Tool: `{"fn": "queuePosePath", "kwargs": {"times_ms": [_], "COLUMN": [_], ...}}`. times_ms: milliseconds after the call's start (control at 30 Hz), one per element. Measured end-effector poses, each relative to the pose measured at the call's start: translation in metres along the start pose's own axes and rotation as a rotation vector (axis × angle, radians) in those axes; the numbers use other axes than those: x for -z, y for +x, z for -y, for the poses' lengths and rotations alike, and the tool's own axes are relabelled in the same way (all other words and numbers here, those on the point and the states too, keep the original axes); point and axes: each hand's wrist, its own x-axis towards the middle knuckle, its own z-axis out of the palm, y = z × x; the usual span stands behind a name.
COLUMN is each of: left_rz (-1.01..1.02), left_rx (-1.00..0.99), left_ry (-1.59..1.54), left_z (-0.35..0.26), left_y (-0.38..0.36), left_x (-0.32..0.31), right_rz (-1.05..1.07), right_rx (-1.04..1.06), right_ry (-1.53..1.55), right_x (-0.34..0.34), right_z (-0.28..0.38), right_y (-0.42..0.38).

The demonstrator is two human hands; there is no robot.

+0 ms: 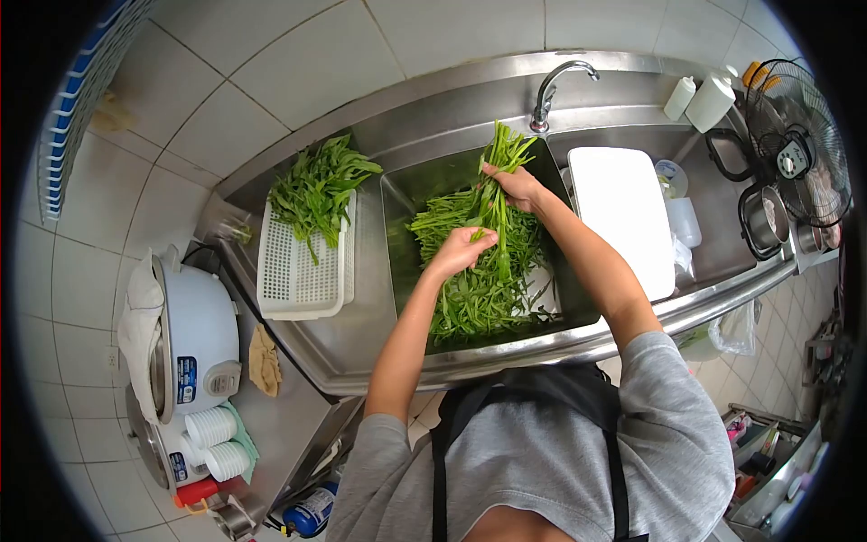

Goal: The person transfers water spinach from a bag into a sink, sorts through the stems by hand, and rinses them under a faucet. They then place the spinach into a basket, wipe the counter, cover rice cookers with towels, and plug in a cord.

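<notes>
My right hand (515, 187) is closed around a bunch of long-stemmed leafy greens (498, 212), the cut stem ends pointing up toward the faucet. Lower down and to the left, my left hand (462, 250) pinches part of the same bunch, a bit of green showing at its fingertips. Beneath both hands, a heap of loose leafy greens (470, 307) fills much of the steel sink basin (397, 203). A white perforated basket (302, 280) on the left drainboard holds more leafy greens (321, 185) at its far end.
A white board or lid (623, 226) lies across the right basin's left part. The faucet (545, 95) rises behind the sinks. White bottles (709, 101), a fan (799, 149) and pots (766, 217) stand at right. Leftward are a large rice cooker (200, 316) and stacked white cups (217, 438).
</notes>
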Motion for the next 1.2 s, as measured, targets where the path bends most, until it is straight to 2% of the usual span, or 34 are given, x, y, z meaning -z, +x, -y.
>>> {"fn": "queuePosePath", "kwargs": {"times_ms": [33, 133, 233, 300, 367, 500, 600, 700, 733, 833, 967, 1100, 1200], "left_rz": [-0.009, -0.404, -0.437, -0.432, -0.426, -0.399, -0.289, -0.185, -0.178, -0.232, -0.348, -0.745, -0.535], "left_rx": [-0.002, -0.432, -0.18, -0.157, -0.082, -0.056, -0.103, 0.023, 0.045, 0.041, 0.034, -0.126, -0.193], "left_ry": [0.016, 0.232, 0.312, 0.392, 0.487, 0.484, 0.304, 0.156, 0.129, -0.001, 0.02, 0.431, 0.497], "left_z": [-0.001, 0.01, -0.004, -0.002, -0.011, 0.002, 0.011, -0.004, -0.007, -0.005, -0.004, -0.011, -0.017], "left_y": [0.0, 0.006, -0.001, 0.003, 0.0, 0.014, 0.019, 0.011, 0.008, 0.009, 0.01, 0.005, 0.004], "left_x": [-0.001, -0.009, -0.013, -0.015, -0.015, -0.007, 0.008, 0.017, 0.019, 0.023, 0.028, 0.022, 0.007], "right_rz": [-0.005, -0.117, -0.235, -0.309, -0.423, -0.55, -0.514, -0.305, -0.242, -0.229, -0.346, -0.452, -0.538], "right_rx": [0.002, -0.013, -0.013, 0.005, 0.036, 0.115, 0.116, 0.326, 0.291, 0.283, 0.346, 0.134, -0.032], "right_ry": [0.014, 0.023, 0.018, 0.034, -0.127, -0.366, -0.514, -0.46, -0.425, -0.388, -0.671, -0.82, -0.84], "right_x": [-0.004, -0.007, -0.01, -0.014, 0.003, 0.007, 0.016, -0.001, -0.001, 0.003, 0.023, 0.021, 0.014], "right_z": [0.0, -0.007, -0.011, -0.013, -0.038, -0.042, -0.039, -0.006, -0.001, 0.0, -0.024, -0.021, -0.012], "right_y": [-0.001, 0.007, 0.012, 0.012, 0.046, 0.049, 0.049, 0.001, -0.005, -0.004, 0.029, 0.026, 0.018]}}
